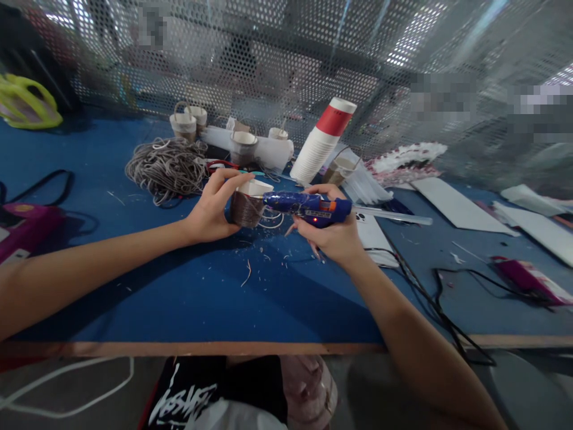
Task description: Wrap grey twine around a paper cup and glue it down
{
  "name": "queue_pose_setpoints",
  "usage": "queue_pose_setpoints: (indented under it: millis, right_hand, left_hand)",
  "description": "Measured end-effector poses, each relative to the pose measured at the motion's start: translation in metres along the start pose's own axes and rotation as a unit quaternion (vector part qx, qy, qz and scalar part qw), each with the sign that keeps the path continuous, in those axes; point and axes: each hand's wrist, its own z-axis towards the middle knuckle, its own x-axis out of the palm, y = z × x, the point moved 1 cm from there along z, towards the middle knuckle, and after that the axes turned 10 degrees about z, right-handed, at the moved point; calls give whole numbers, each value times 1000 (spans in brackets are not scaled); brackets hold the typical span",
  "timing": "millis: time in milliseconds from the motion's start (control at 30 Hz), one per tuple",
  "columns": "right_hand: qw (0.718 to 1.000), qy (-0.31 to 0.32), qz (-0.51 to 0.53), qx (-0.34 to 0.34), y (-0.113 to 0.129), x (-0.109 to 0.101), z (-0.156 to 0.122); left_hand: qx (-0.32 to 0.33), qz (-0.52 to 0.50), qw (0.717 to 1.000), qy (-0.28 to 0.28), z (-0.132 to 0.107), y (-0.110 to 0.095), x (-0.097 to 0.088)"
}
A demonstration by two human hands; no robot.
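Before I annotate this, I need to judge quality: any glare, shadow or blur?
Head view: bright patches across the perforated panel; a soft shadow on the blue table beside the right forearm; glue gun lettering illegible; outer edges blurred.

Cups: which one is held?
The brown-sided cup in the left hand, by the tip of the glue gun; the other cups stand farther back.
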Motion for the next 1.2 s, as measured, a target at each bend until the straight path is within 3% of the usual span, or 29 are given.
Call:
queue_pose_setpoints:
  millis: [733, 1200]
  right_hand:
    - [1000, -1, 20, -1, -5, 2, 1]
    - [1000, -14, 1, 1, -7, 1, 0]
  left_hand:
    - [18, -1, 1000, -19, 1, -2, -1]
    - [-3, -3, 1000, -5, 0, 0, -1]
